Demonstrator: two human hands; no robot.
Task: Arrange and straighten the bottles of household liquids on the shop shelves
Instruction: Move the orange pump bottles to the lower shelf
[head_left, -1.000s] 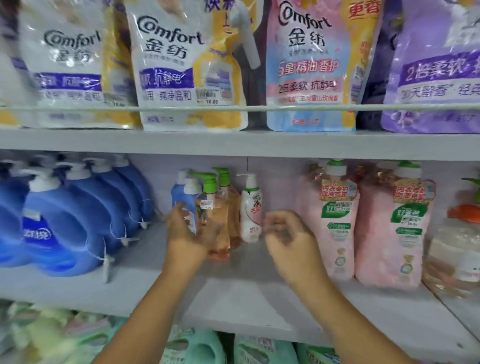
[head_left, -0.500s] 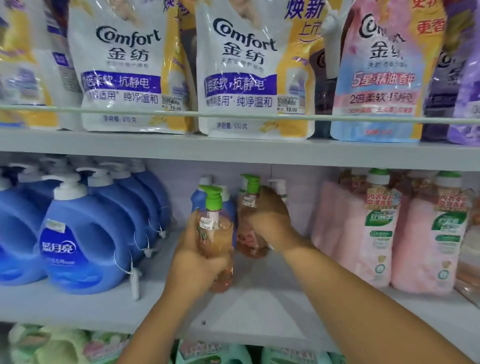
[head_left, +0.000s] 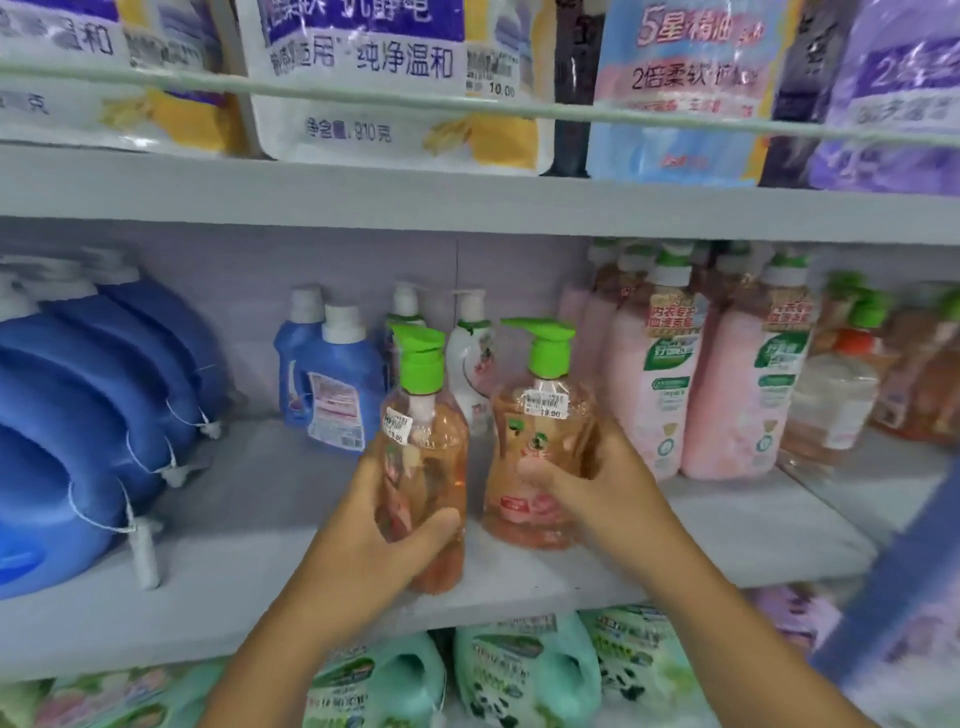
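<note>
Both bottles drawn forward, fingers (head_left: 431, 525) wrapping each

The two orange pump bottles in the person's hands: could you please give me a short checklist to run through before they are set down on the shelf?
1. Left hand grips the left orange bottle firmly: ok, fingers wrap round its body.
2. Right hand grips the right orange bottle: ok.
3. Both bottles upright: ok for the right one; the left one tilts slightly.
4. Bare space on the middle shelf below them: ok.
5. Pump heads face the same way: ok, both green spouts point left.
6. Labels face forward: right one ok; left one cannot tell, the hand covers it.
</note>
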